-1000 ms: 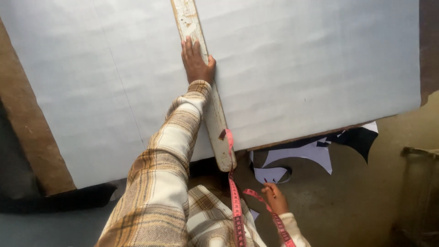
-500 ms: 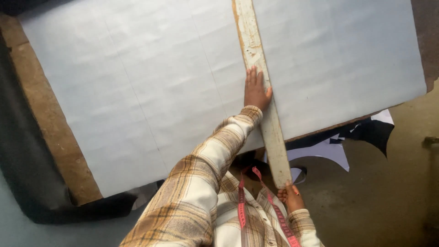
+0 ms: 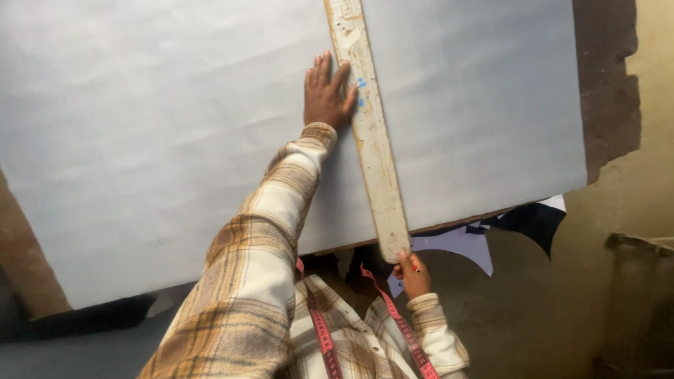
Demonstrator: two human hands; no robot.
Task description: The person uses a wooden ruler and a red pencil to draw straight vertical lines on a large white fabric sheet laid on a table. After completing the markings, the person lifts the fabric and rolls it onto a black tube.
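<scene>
A long, worn white wooden straightedge (image 3: pixel 371 133) lies along a large pale grey sheet (image 3: pixel 154 140), and its near end overhangs the table edge. My left hand (image 3: pixel 324 95) lies flat on the sheet with fingers spread, fingertips against the straightedge's left edge. My right hand (image 3: pixel 414 275) is below the table edge, touching the straightedge's near end. Its fingers are curled around a small red-tipped thing that I cannot make out. Both sleeves are tan-and-cream plaid.
A pink measuring tape (image 3: pixel 319 330) hangs round my neck. The brown table (image 3: pixel 607 91) shows past the sheet on the right. White and dark cut pieces (image 3: pixel 484 238) lie under the near edge. A dark frame (image 3: pixel 639 245) stands on the yellowish floor at right.
My right hand has come up from lower down to the straightedge's near end. My left hand stays pressed beside the straightedge. The view has shifted over the sheet.
</scene>
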